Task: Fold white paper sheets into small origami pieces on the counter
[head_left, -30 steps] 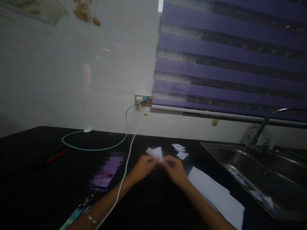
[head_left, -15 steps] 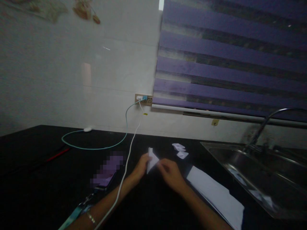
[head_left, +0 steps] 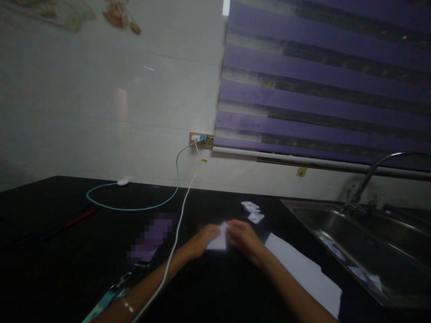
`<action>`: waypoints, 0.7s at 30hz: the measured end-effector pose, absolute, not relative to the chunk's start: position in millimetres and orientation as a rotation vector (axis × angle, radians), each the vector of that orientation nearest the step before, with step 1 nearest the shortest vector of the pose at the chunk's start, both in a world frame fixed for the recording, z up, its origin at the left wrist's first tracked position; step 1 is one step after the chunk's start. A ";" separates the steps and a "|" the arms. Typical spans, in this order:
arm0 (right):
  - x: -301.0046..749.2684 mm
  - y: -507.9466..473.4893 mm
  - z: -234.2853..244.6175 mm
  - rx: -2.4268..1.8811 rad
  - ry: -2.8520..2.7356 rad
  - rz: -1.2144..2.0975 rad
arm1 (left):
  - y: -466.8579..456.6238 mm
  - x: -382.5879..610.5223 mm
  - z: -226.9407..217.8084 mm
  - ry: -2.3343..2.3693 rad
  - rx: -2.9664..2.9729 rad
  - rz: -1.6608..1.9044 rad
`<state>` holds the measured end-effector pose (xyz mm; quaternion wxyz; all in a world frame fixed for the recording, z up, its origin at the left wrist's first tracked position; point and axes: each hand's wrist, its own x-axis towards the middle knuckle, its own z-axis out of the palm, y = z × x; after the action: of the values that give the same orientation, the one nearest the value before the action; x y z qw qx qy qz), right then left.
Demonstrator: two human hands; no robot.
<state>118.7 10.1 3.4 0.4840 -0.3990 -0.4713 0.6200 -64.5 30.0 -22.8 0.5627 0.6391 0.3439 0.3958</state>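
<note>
A small folded white paper (head_left: 218,241) is held between my two hands over the black counter. My left hand (head_left: 204,238) grips its upper left side, with fingers closed on it. On the opposite side, my right hand (head_left: 243,236) pinches the paper near its top corner and right edge. The paper has a pointed top and a straight lower edge. Beyond my right hand lie a few small folded paper pieces (head_left: 256,218). By my right forearm is a stack of white paper sheets (head_left: 303,273), partly covered by the arm.
A phone (head_left: 153,242) with a teal lanyard (head_left: 103,305) lies left of my left forearm. A white cable (head_left: 182,215) crosses over that arm from the wall outlet (head_left: 208,141). At right is a steel sink (head_left: 299,208) with a faucet (head_left: 365,181). A teal cable (head_left: 134,209) loops behind.
The folded paper has been turned, its point now upward and its straight edge below. Both hands have shifted slightly right, and my right hand has moved up to the paper's top corner.
</note>
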 end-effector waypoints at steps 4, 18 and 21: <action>121.4 8.8 3.3 -0.965 -1.201 1.543 | 23.9 -65.1 -13.7 0.752 1.683 0.873; 124.6 5.6 15.4 -1.127 -1.630 1.273 | 18.7 -66.0 -2.5 0.681 1.893 0.605; 124.2 4.9 16.0 -1.106 -1.665 1.229 | 15.9 -67.2 2.4 0.733 1.861 0.690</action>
<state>124.2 4.9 16.0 0.3869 -0.4346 -0.6543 0.4831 -67.2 15.9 2.4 0.4908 0.7664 0.3017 0.2842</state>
